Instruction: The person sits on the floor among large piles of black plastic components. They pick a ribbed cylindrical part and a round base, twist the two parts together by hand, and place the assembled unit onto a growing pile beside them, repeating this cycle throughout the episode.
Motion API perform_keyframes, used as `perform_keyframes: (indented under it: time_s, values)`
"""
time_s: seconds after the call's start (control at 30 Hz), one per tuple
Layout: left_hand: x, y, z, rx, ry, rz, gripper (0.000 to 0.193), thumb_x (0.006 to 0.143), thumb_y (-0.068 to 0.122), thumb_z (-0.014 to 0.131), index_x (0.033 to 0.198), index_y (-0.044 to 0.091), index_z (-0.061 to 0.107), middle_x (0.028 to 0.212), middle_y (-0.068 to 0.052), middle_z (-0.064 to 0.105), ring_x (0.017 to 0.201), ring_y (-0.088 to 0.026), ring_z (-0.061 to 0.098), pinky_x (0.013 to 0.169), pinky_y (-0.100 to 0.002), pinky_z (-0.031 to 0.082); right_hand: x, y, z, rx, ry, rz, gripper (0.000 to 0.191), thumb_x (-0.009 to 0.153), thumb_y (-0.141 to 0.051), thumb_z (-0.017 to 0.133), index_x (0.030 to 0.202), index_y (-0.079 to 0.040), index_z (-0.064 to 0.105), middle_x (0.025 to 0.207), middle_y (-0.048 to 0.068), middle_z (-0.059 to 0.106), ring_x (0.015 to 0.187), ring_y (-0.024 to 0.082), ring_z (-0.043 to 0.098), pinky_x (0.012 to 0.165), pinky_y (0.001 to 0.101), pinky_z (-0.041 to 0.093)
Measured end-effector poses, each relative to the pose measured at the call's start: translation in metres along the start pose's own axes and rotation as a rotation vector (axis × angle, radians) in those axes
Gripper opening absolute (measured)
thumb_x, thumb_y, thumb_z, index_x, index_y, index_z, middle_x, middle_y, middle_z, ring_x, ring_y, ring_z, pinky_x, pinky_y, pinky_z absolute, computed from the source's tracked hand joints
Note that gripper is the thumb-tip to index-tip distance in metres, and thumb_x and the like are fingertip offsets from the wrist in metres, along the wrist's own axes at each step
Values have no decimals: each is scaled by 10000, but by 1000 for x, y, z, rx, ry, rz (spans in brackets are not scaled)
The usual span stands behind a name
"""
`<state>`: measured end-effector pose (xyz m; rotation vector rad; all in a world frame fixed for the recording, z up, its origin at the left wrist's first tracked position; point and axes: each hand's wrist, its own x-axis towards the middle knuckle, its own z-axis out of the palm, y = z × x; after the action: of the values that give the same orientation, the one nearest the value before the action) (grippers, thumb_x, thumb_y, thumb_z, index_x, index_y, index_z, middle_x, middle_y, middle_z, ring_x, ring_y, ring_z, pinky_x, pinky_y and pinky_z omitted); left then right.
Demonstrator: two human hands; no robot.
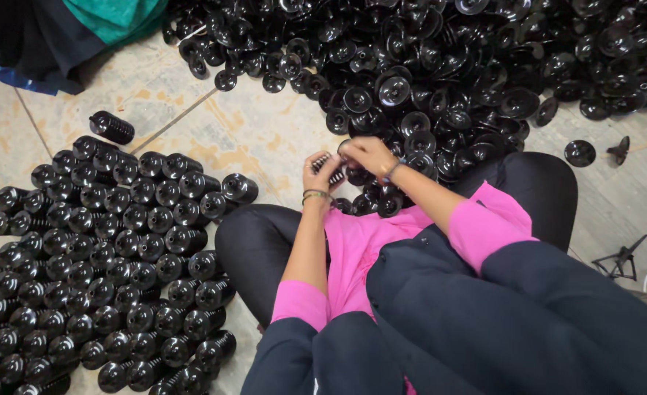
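A pale tiled floor [257,132] with worn yellowish patches lies under everything, seen from above by a person sitting cross-legged on it.

The fingers of the left hand [320,174] are curled around a short stack of black ribbed discs [331,170], holding it from below and from the side. The right hand [366,152] comes in from the other side, its fingertips pinched close together at the top end of the same stack, touching it. Both hands meet just above the person's knees, at the near edge of the loose heap. A thin bangle [315,194] sits on the left wrist and a band [391,171] on the right one. Pink sleeves [484,227] show under a dark sleeveless garment.

Beyond the hands a big loose pile of black disc-shaped parts [448,66] spreads across the top of the view. To the person's left, finished black stacks [104,256] stand upright in close rows, touching one another; one stack [111,126] lies on its side, apart from the rows. A dark and green cloth [67,29] fills the far left corner.
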<state>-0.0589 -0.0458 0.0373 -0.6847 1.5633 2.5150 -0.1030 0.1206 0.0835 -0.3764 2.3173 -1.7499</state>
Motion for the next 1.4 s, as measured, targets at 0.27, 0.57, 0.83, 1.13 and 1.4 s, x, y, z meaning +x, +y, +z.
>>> perform_keyframes:
  time_s: [0.27, 0.57, 0.83, 1.13, 1.4]
  values:
    - [6, 17, -7, -251, 356, -104, 508, 783, 296, 851, 1155, 178, 527, 1033, -61, 659, 889, -220, 668, 664, -487, 612, 35, -21, 26, -1271, -43, -185, 265, 729, -133, 745, 985, -67, 733, 1005, 119, 710, 1011, 321, 641, 829, 435, 521]
    - [12, 1, 1, -100, 0, -300, 431, 856, 423, 775, 1149, 178, 576, 988, -60, 664, 856, -228, 685, 707, -474, 633, -32, 13, 15, 3, 170, 112, 391, 905, -226, 735, 1231, -20, 669, 1088, 97, 759, 967, 204, 720, 860, 363, 586]
    - [-14, 12, -1, -61, -134, -331, 415, 844, 399, 771, 1173, 230, 585, 1041, -53, 679, 895, -223, 712, 716, -453, 630, -34, 39, -31, -121, -287, -184, 402, 956, -121, 679, 1342, -7, 668, 1205, 125, 729, 1009, 205, 723, 876, 316, 574]
    - [-47, 18, 18, 292, -251, 262, 544, 776, 134, 926, 1205, 142, 591, 1052, -54, 676, 900, -191, 676, 746, -374, 617, -47, 49, -15, 535, -190, 456, 292, 937, -169, 748, 1145, 34, 721, 903, 83, 715, 715, 112, 658, 662, 247, 535]
    - [-38, 39, 16, -288, 307, 24, 583, 713, 183, 879, 1173, 212, 522, 1055, -82, 675, 910, -232, 674, 693, -463, 600, -30, 6, 15, -962, -114, -411, 441, 793, -242, 714, 1221, -138, 726, 1214, 250, 654, 1011, 417, 632, 779, 495, 514]
